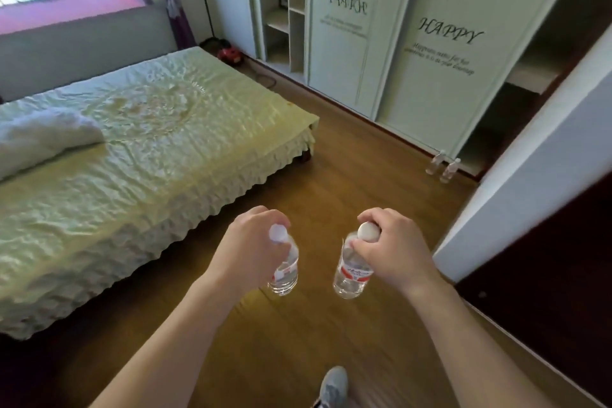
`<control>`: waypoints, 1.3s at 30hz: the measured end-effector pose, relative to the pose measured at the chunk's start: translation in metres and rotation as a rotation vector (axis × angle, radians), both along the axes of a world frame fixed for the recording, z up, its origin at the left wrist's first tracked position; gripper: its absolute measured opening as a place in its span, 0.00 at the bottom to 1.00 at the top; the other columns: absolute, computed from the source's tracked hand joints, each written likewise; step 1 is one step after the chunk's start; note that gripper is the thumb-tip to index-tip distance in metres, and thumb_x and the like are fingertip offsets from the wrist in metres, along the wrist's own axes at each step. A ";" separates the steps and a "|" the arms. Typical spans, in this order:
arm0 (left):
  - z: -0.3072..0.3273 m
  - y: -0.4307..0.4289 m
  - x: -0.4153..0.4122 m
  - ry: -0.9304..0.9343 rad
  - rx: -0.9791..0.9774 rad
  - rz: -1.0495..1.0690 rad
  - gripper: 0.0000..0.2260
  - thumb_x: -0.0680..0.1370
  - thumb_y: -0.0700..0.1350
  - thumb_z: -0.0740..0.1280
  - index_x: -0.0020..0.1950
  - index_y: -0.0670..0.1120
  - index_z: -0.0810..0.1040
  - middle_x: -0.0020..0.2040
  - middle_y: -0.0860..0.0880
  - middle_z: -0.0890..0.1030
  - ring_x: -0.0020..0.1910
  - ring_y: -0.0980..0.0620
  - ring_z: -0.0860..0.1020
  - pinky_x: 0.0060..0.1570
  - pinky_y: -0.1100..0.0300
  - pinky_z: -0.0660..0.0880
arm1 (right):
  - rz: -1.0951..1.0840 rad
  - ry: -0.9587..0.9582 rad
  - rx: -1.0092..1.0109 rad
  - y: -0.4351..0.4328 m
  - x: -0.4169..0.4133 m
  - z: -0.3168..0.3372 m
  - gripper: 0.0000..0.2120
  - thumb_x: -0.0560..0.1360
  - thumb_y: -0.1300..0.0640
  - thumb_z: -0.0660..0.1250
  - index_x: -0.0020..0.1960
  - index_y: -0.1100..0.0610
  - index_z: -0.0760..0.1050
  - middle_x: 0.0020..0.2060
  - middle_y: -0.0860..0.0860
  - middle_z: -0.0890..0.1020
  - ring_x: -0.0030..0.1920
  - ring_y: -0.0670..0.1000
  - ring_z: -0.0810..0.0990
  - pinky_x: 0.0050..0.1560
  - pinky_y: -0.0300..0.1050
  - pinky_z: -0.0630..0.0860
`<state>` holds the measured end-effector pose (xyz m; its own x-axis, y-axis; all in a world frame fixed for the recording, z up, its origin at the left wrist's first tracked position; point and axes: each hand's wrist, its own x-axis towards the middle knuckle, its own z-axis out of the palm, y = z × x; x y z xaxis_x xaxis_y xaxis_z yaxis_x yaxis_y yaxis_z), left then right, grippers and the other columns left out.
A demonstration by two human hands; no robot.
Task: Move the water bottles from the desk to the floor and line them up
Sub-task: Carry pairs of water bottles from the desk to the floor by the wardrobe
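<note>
A grey shoe (332, 386) shows at the bottom edge, planted on the wooden floor (331, 182), and above it two bare forearms reach forward over the boards. The left hand (246, 250) is closed around the neck of a clear water bottle (285, 270), fingers wrapped just below its white cap, so the bottle hangs upright in the air with its red-and-white label facing right. Just beside it, apart and not touching, the right hand (394, 250) pinches the white cap of a second water bottle (351, 273) between thumb and fingers, and that bottle too hangs upright above the floor. To the far left a bed (132, 156) with a pale green ruffled cover fills much of the view, a rolled white blanket (43, 137) lying on it. Farther off on the right, two more bottles (443, 166) stand side by side on the floor at the foot of a white wardrobe (427, 53) with "HAPPY" printed on its doors. A dark counter (559, 278) occupies the right edge, next to a white panel.
</note>
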<state>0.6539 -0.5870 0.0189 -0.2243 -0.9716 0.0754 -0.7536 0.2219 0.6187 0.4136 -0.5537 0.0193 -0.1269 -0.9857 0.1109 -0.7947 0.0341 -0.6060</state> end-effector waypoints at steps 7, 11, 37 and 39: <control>-0.004 -0.104 -0.058 -0.001 -0.012 -0.083 0.11 0.69 0.45 0.72 0.47 0.58 0.79 0.46 0.59 0.77 0.46 0.56 0.76 0.42 0.60 0.74 | -0.050 -0.010 0.017 -0.085 -0.054 -0.003 0.16 0.66 0.51 0.74 0.53 0.49 0.78 0.46 0.42 0.79 0.46 0.44 0.77 0.46 0.40 0.77; -0.002 -0.160 -0.087 -0.005 -0.034 -0.115 0.10 0.69 0.46 0.72 0.47 0.57 0.79 0.46 0.59 0.77 0.45 0.57 0.75 0.44 0.58 0.74 | -0.066 -0.009 0.023 -0.133 -0.081 0.001 0.16 0.67 0.51 0.74 0.54 0.50 0.78 0.48 0.43 0.80 0.47 0.45 0.78 0.47 0.43 0.79; 0.007 -0.555 -0.256 0.000 -0.004 -0.516 0.12 0.68 0.42 0.70 0.49 0.55 0.79 0.48 0.60 0.77 0.48 0.58 0.75 0.44 0.60 0.73 | -0.476 -0.069 0.023 -0.448 -0.208 -0.013 0.14 0.71 0.48 0.69 0.57 0.45 0.75 0.45 0.37 0.76 0.43 0.41 0.76 0.35 0.29 0.68; 0.002 -0.582 -0.279 -0.016 0.007 -0.535 0.12 0.68 0.42 0.70 0.48 0.56 0.79 0.48 0.59 0.77 0.48 0.58 0.75 0.44 0.60 0.73 | -0.495 -0.075 0.024 -0.470 -0.228 -0.017 0.14 0.72 0.47 0.70 0.56 0.44 0.75 0.45 0.37 0.76 0.43 0.40 0.76 0.34 0.28 0.67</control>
<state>0.3746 -1.1689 0.0207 -0.6893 -0.7219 0.0619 -0.5458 0.5736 0.6109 0.1855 -1.0241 0.0024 -0.5870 -0.8073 0.0617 -0.6338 0.4107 -0.6555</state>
